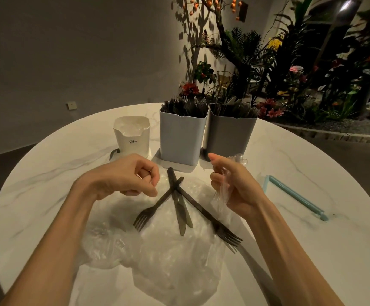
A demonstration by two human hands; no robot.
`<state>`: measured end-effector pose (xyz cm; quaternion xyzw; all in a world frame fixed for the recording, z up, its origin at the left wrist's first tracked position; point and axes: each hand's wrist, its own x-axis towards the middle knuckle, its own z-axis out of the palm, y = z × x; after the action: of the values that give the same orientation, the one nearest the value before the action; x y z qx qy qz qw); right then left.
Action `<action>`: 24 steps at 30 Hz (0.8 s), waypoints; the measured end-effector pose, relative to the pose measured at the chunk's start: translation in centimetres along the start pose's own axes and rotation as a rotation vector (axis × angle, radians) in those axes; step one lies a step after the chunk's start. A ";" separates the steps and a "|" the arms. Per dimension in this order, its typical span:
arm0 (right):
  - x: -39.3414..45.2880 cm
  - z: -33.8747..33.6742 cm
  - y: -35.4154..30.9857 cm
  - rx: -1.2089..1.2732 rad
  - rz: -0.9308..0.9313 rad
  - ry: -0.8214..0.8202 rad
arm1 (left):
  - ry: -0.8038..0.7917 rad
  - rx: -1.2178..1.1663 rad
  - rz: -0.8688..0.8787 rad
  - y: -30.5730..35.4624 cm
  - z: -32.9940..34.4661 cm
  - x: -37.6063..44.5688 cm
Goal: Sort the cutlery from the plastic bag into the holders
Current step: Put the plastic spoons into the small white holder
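Observation:
A crumpled clear plastic bag [162,257] lies spread on the table in front of me. On it rest two black forks [155,208] [210,217] and black knives [180,215], their handles crossing near the holders. My right hand [234,184] grips a bunch of clear plastic cutlery [220,191], spoon bowls showing above the fingers. My left hand [133,175] hovers over the bag with fingers curled, holding nothing I can see. Behind stand a light blue holder [180,140] full of black forks, a grey holder [228,135] of dark cutlery and a white holder [132,138] with clear pieces.
The round white marble table [290,228] has its edge curving around the work area. A light blue pen-like stick [296,195] lies to the right. Plants and flowers [290,74] fill the floor beyond the table's far right.

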<state>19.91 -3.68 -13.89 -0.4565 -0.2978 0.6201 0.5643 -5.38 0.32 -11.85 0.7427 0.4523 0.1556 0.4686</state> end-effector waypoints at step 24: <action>-0.2 1.7 1.7 0.024 0.026 -0.194 | 0.281 0.089 -0.160 -0.7 2.8 2.7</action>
<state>17.61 -3.98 -14.61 -0.3913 -0.3377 0.6721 0.5303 -2.46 1.11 -14.42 0.6952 0.5776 0.2001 0.3783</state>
